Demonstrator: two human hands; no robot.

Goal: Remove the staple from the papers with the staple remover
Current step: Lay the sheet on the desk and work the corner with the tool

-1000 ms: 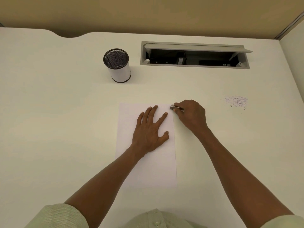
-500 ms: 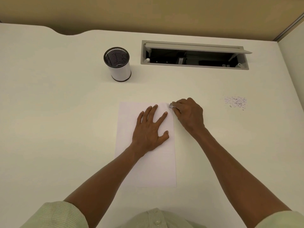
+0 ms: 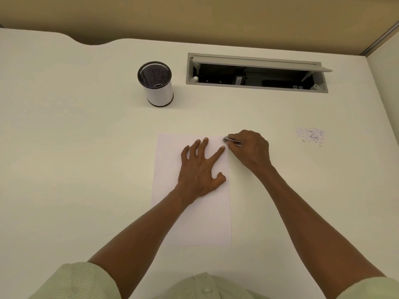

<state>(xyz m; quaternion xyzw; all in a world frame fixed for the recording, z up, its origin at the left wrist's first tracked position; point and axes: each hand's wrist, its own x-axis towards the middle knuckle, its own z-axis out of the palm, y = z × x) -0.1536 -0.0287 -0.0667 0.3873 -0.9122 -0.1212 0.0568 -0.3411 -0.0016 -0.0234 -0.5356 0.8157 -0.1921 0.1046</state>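
Papers (image 3: 194,216) lie white under flat left hand (image 3: 200,171); right hand (image 3: 251,148) grips metal staple remover (image 3: 232,141) at their corner

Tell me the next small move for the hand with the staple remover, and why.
Probably ease the staple remover further in at the papers' top right corner and lift. The right hand grips it with its tip at that corner, while the left hand presses flat on the sheets, so they should hold. The staple itself is too small to see.
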